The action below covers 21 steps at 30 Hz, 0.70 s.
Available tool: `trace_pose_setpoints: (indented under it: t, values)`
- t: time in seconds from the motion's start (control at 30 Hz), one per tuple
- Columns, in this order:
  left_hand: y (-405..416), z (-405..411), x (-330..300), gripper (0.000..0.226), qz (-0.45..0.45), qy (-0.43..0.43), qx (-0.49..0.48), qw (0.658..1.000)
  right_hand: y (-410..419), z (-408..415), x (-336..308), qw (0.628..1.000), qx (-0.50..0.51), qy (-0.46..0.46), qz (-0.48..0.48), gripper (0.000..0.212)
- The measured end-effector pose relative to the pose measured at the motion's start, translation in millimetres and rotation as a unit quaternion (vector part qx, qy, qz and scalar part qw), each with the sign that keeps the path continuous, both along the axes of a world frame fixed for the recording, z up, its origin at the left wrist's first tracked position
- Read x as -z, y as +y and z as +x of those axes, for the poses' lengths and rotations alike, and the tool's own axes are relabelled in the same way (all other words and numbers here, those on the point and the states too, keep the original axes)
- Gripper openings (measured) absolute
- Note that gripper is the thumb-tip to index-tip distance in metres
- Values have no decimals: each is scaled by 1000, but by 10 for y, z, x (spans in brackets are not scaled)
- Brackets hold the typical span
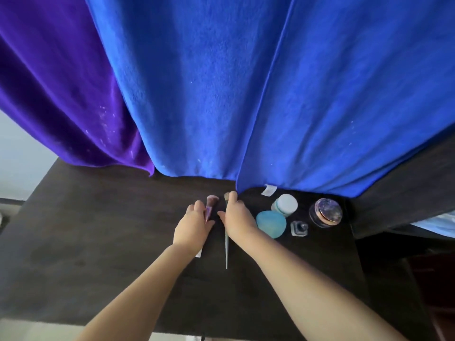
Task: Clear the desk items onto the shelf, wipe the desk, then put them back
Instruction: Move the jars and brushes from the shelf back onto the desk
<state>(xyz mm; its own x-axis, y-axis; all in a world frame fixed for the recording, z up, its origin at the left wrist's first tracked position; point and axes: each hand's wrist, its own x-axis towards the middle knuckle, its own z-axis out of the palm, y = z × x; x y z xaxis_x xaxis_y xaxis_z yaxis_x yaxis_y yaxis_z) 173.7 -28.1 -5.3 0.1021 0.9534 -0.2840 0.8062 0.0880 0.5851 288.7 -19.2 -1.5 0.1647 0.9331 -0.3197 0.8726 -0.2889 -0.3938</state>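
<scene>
No text can be read anywhere. A small white tag [268, 190] on the hem of the blue cloth [246, 94], just beyond the right hand [238, 217], may carry print, but it is too small and blurred to tell.

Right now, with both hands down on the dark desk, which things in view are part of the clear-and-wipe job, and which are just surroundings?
Part of the job:
- left hand on the pink brush
- right hand on the teal brush
- turquoise sponge
- white-capped jar
- small glass bottle
- purple-lidded jar
- desk

Just surroundings:
- blue cloth
- purple cloth
</scene>
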Motion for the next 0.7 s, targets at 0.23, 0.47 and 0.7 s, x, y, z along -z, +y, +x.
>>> trace_pose_setpoints:
  t: [0.23, 0.47, 0.7]
  values:
    - [8, 351, -761, 18, 184, -74, 29, 980, -328, 553, -1001, 974, 31, 133, 181, 30]
    - [-353, 1668, -1843, 15, 345, -241, 158, 893, -1159, 1927, -2009, 916, 121, 101, 368, 22]
    - [-1036, 3125, -2487, 23, 372, -321, 403, 772, -1998, 3349, -2615, 869, 186, 59, 455, 18]
